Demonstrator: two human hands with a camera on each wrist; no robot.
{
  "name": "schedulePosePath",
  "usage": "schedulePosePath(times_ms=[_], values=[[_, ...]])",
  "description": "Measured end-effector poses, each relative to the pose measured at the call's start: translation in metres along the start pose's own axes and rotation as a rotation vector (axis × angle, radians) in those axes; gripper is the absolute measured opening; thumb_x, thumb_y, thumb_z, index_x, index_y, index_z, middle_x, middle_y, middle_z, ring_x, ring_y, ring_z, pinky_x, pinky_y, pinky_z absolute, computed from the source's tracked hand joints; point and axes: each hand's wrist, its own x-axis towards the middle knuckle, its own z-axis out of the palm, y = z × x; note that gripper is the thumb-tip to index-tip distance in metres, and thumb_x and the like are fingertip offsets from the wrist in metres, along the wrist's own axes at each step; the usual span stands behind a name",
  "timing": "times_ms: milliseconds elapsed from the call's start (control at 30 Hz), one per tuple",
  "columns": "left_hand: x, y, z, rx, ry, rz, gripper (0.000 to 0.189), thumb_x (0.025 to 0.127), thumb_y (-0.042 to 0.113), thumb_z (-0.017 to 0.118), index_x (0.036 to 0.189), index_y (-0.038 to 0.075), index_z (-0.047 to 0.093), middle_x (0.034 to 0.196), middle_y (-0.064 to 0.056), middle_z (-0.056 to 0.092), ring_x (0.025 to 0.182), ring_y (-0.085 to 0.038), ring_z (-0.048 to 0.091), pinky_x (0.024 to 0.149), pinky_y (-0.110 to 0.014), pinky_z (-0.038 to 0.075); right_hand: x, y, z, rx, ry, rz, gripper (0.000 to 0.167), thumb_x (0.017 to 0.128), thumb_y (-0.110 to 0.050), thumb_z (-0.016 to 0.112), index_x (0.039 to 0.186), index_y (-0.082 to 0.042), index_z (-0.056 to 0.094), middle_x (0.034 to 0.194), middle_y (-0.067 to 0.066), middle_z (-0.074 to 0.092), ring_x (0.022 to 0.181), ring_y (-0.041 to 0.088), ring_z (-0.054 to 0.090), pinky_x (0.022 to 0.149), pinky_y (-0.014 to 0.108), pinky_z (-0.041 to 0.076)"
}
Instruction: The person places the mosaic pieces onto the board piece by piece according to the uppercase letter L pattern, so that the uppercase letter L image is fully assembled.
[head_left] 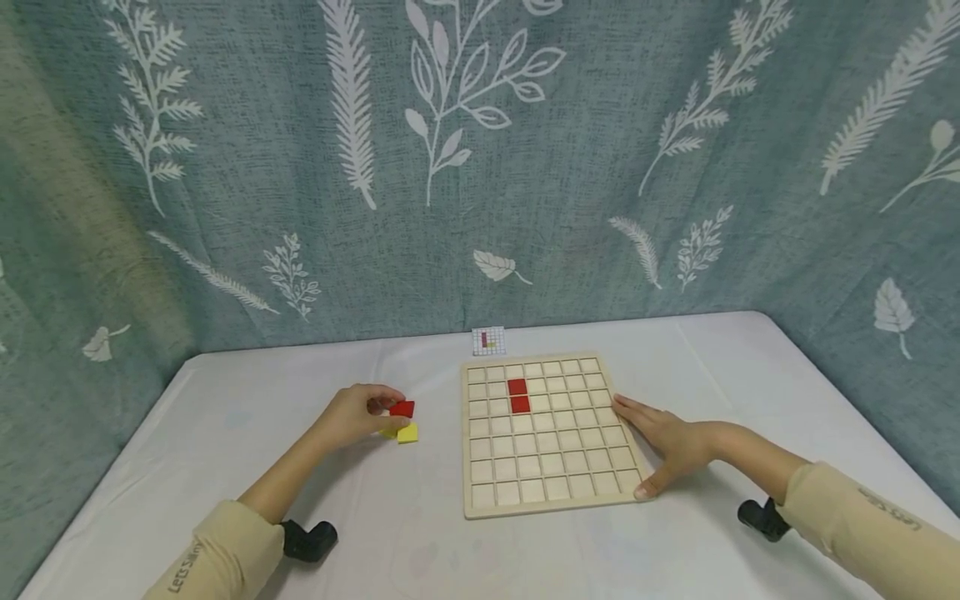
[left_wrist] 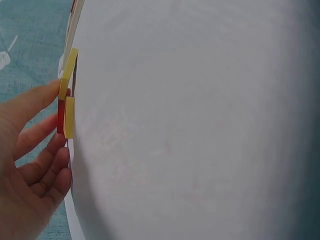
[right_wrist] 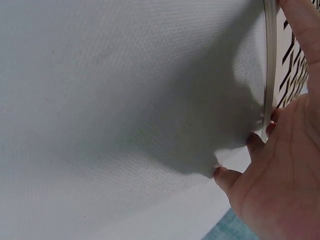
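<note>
My left hand [head_left: 360,414] is at the left of the table with its thumb and index finger at a small red square tile [head_left: 402,408], seemingly pinching it. Two yellow tiles lie against it, one [head_left: 407,433] plain, the other mostly under the hand. The left wrist view shows the thumb by a yellow tile [left_wrist: 69,72] and the index fingertip at the red tile [left_wrist: 61,117]. My right hand [head_left: 678,442] rests with spread fingers along the right edge of a wooden grid board [head_left: 551,506]. Two red tiles [head_left: 519,396] sit in adjoining board cells, one below the other.
Behind the board lies a small printed card [head_left: 488,341] with a coloured grid pattern. A white cloth [head_left: 420,550] covers the table. A blue-green leaf-patterned curtain [head_left: 480,167] hangs along the back and sides. Black devices [head_left: 309,542] are at both wrists.
</note>
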Motion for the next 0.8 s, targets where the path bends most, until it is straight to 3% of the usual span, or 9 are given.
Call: schedulePosePath(times_ms=[267,433,800], values=[[0.0009,0.0039,0.0002,0.006,0.007,-0.030,0.033,0.078,0.026,0.074,0.103,0.006,0.068,0.090,-0.005,0.064,0.078,-0.017,0.052,0.066,-0.028,0.042,-0.0001,0.0013,0.0003,0.004,0.001,0.005,0.119,0.069,-0.049,0.076,0.144,0.007,0.003,0.151,0.024,-0.001,0.137,0.045,0.004,0.105,0.062,0.013],[0.0021,0.0067,-0.0019,0.008,-0.021,-0.063,0.031,0.078,0.022,0.073,0.104,0.006,0.067,0.092,-0.006,0.064,0.080,-0.018,0.052,0.068,-0.028,0.043,0.0002,0.0021,0.0002,0.005,0.003,0.003,0.119,0.069,-0.049,0.076,0.144,0.008,0.003,0.151,0.025,-0.001,0.136,0.046,0.004,0.104,0.062,0.014],[0.0024,0.0097,-0.0055,-0.021,-0.066,-0.058,0.033,0.077,0.017,0.073,0.107,0.006,0.066,0.096,-0.009,0.063,0.085,-0.020,0.054,0.070,-0.030,0.046,0.0000,0.0019,-0.0001,0.009,-0.004,0.015,0.120,0.069,-0.049,0.076,0.144,0.007,0.002,0.151,0.024,-0.002,0.137,0.045,0.003,0.105,0.061,0.013]])
